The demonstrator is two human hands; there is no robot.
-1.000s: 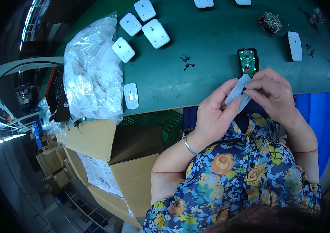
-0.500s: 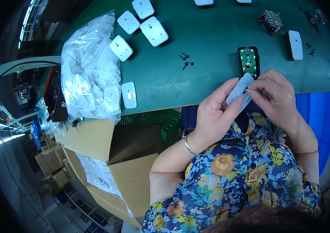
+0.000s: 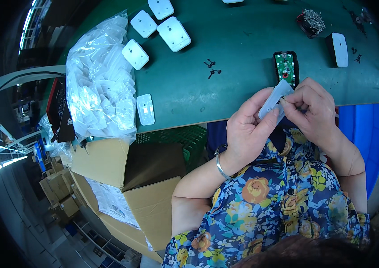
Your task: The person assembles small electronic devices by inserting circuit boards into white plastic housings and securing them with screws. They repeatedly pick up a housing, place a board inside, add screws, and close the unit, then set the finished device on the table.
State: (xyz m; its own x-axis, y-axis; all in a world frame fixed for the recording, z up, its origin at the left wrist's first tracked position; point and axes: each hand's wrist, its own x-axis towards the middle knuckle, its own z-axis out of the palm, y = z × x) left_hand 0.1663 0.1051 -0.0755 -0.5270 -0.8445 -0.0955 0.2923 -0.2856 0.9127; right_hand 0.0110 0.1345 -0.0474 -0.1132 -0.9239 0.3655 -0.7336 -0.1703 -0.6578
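Note:
My left hand [image 3: 249,127] is closed around a translucent white plastic cover [image 3: 270,102], thumb on one side and fingers on the other, above the bench's near edge. My right hand [image 3: 310,107] pinches a small black part [image 3: 280,101] against the cover's face; its exact shape is hidden by the fingertips. Just beyond the cover lies a black housing [image 3: 286,67] with a green circuit board showing in it. Small black parts [image 3: 212,69] like those lie loose on the green bench to the left.
A clear bag of white covers [image 3: 100,85] stands at the bench's left, with one cover [image 3: 145,109] beside it. Several white-topped units [image 3: 174,34] sit far left, another [image 3: 340,50] at right. A pile of screws [image 3: 312,22] lies far right. Below the edge is an open carton [image 3: 149,201].
Both hands stay over the same spot. The cover is turned slightly, and the right fingertips have shifted a little along it. The whole view has moved slightly.

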